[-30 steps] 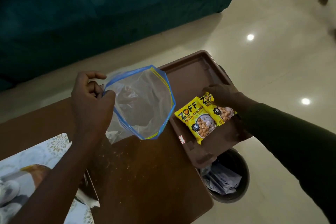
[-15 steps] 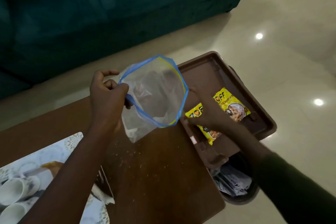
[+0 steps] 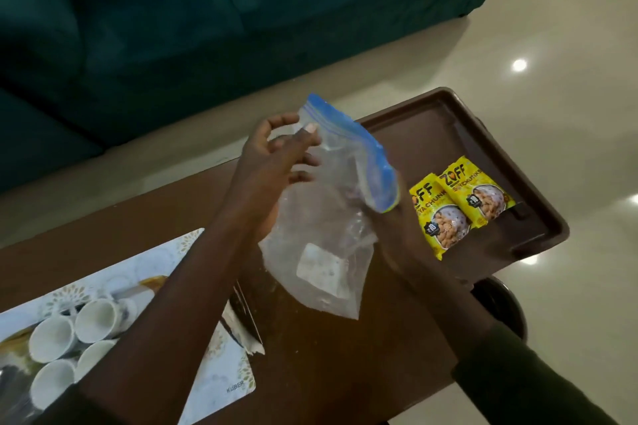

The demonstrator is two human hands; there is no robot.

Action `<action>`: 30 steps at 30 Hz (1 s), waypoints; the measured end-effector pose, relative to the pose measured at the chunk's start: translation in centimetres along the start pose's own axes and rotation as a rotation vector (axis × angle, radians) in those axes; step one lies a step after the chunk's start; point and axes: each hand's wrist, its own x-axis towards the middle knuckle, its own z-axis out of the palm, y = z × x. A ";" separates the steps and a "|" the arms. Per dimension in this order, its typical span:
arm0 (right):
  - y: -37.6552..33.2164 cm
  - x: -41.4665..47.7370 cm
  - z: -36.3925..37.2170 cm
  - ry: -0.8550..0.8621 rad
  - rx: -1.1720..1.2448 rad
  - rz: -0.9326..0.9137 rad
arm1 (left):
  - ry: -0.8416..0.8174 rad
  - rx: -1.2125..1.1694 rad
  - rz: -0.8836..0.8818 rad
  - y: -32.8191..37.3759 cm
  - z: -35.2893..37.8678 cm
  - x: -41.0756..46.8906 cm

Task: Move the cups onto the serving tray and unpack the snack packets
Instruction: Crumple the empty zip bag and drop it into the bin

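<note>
We hold the clear zip bag (image 3: 321, 217) up over the brown surface (image 3: 328, 366), our left hand (image 3: 272, 166) pinching its blue-edged mouth at the top, thumb over the plastic and fingers curled behind. Our right hand (image 3: 402, 245) sits low behind the bag at about 4 o'clock from the left hand; the plastic hides most of it, so we cannot tell whether its grip is closed on the bag or loose. The bag hangs with its long axis running from the mouth at 12 o'clock down to its bottom corner at 6 o'clock, and it looks empty apart from a pale label. The two yellow snack packets (image 3: 459, 203) already lie side by side, overlapping, on the brown serving tray (image 3: 538, 217), at 3 o'clock from the bag and nearest our right hand. The white cups (image 3: 72, 342) lie on their sides, clustered on the patterned mat (image 3: 214, 376), at 8 o'clock from the bag, well apart from the tray and nearer our left arm. We judge the unpacking is done and the cups come next, a reach toward 8 o'clock best suited to the left hand once it lets go of the bag.
</note>
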 end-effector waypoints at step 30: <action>2.6 -0.6 -2.8 0.039 -0.425 -0.128 | -0.069 0.425 0.053 -5.4 -6.6 -2.0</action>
